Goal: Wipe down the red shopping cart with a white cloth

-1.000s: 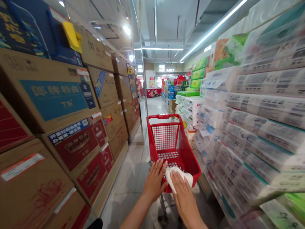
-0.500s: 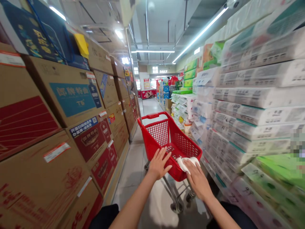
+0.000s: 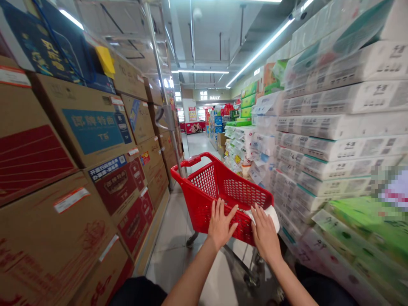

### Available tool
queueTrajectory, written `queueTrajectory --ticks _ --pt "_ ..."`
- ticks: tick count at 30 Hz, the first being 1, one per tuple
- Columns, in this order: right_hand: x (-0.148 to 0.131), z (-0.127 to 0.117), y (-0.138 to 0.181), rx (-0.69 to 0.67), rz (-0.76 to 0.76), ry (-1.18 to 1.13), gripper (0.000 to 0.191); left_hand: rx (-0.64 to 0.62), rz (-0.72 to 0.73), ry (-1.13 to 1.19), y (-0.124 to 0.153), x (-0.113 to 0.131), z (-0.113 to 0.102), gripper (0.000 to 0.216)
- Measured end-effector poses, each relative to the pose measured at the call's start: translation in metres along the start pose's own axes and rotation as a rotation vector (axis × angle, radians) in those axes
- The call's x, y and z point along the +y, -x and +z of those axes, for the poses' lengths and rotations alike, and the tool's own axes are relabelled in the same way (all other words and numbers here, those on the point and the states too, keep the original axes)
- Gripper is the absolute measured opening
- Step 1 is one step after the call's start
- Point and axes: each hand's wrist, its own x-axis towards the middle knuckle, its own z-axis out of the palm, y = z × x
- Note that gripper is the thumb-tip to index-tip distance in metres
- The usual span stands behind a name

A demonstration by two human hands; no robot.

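A red plastic shopping cart [image 3: 199,212] stands in the aisle before me, its basket side toward me and its handle at the far left. On the near rim lies my left hand [image 3: 220,223], its fingers spread and nothing in it. My right hand [image 3: 263,231] holds a white cloth [image 3: 273,217] against the rim at the cart's right corner. Its fingers stretch forward over the cloth, and part of the cloth is hidden beneath them. The cart's grey metal legs and wheels [image 3: 251,278] show below the basket.
Stacked cardboard cartons [image 3: 92,127] line the left side, behind a metal pole [image 3: 159,63]. On the right rise piles of white paper packs [image 3: 334,127], with green packs [image 3: 357,216] low and near. The tiled floor [image 3: 199,142] runs on beyond the cart.
The cart has turned, its handle end swinging left and its near side facing me more squarely. Both hands have shifted slightly right along with its rim. The cloth stays under my right hand.
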Motion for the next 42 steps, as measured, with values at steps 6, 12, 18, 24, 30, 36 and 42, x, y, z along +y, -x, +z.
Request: queueTrajectory --ticks 6,12,18,24,30,36,42 --pt "-0.036 -0.004 -0.023 -0.015 -0.149 -0.041 0.059 -0.029 -0.038 0.003 0.011 0.012 -0.007 0.081" --pt "-0.013 -0.026 -0.013 -0.145 -0.323 -0.046 0.063 -0.112 0.089 0.000 0.011 -0.025 -0.029 0.067" --pt "0.033 -0.022 0.009 -0.051 -0.089 0.035 0.059 0.003 -0.035 -0.088 0.007 -0.060 -0.055 0.061" --pt "0.014 0.003 -0.001 0.038 0.063 0.006 0.057 -0.010 -0.070 -0.047 0.006 -0.024 -0.038 0.086" --pt "-0.058 0.008 -0.025 -0.050 -0.099 -0.115 0.058 -0.050 -0.015 -0.035 0.001 -0.001 -0.028 0.087" --pt "-0.020 -0.010 -0.036 -0.116 -0.202 -0.059 0.055 -0.104 0.049 -0.057 0.000 -0.004 -0.030 0.084" --pt "0.046 -0.011 -0.044 -0.131 -0.114 -0.014 0.049 -0.065 0.021 -0.107 0.002 -0.025 -0.044 0.084"
